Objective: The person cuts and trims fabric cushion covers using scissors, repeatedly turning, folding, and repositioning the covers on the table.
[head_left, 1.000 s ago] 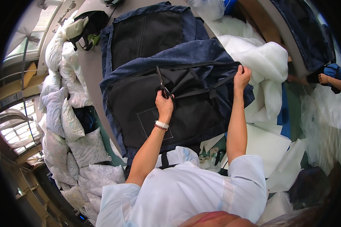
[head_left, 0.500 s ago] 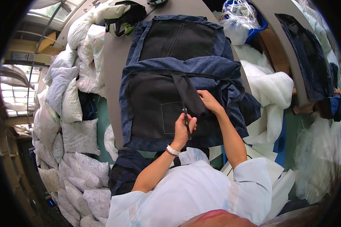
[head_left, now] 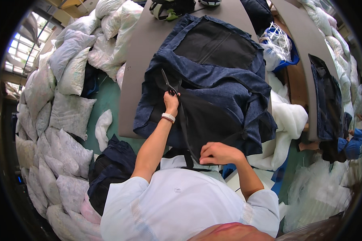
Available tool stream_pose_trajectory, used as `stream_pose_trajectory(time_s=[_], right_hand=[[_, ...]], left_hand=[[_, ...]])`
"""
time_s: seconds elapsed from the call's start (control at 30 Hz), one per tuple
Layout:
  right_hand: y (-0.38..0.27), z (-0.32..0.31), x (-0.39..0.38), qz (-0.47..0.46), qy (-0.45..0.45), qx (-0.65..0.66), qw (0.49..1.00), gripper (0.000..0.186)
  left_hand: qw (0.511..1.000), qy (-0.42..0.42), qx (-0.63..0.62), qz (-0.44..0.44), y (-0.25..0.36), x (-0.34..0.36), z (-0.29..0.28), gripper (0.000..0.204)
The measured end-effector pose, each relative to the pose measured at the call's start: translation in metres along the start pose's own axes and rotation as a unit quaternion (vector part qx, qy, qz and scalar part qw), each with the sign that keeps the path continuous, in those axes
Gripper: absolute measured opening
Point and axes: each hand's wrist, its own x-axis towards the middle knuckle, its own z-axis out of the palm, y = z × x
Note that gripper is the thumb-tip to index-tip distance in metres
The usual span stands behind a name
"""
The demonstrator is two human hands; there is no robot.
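My left hand (head_left: 171, 102), with a white band on its wrist, is closed round the handles of black-handled scissors (head_left: 167, 82). Their blades point away from me over the left part of a dark blue and black fabric piece (head_left: 225, 86) spread on the table. My right hand (head_left: 222, 154) is closed at the near edge of the fabric, its fingertips pinching the end of a black fabric strip (head_left: 184, 126). That strip runs from beside the left hand down to the right one. The exact grip of the right fingers is partly hidden.
Stuffed pillows (head_left: 70, 112) are heaped at the left. A blue basket (head_left: 291, 54) with white strips and white wadding (head_left: 289, 116) lie right of the grey table (head_left: 138, 60). Another person's hand (head_left: 308, 146) shows at far right, below a side table with dark fabric (head_left: 328, 100).
My left hand has moved away from me and leftward with the scissors. My right hand has come back toward me, drawing the black fabric nearer. The view has shifted too.
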Motion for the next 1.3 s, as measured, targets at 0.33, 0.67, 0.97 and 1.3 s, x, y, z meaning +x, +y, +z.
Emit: stream_pose_trajectory(time_s=[0.33, 0.67, 0.97, 1.3], right_hand=[[0.100, -0.055, 0.156, 0.062, 0.138, -0.343, 0.927, 0.021], [0.140, -0.152, 0.282, 0.155, 0.263, -0.307, 0.901, 0.029], [0.089, 0.037, 0.222, 0.102, -0.178, -0.283, 0.937, 0.029], [0.041, 0.058, 0.208, 0.067, -0.206, -0.202, 0.955, 0.029]], left_hand=[[0.952, -0.264, -0.147, 0.052, 0.083, -0.156, -0.162, 0.020], [0.903, -0.224, -0.367, 0.018, 0.133, -0.190, -0.272, 0.020], [0.823, -0.291, -0.488, 0.035, 0.205, -0.211, -0.185, 0.023], [0.889, -0.068, -0.227, 0.392, 0.176, -0.202, -0.213, 0.019]])
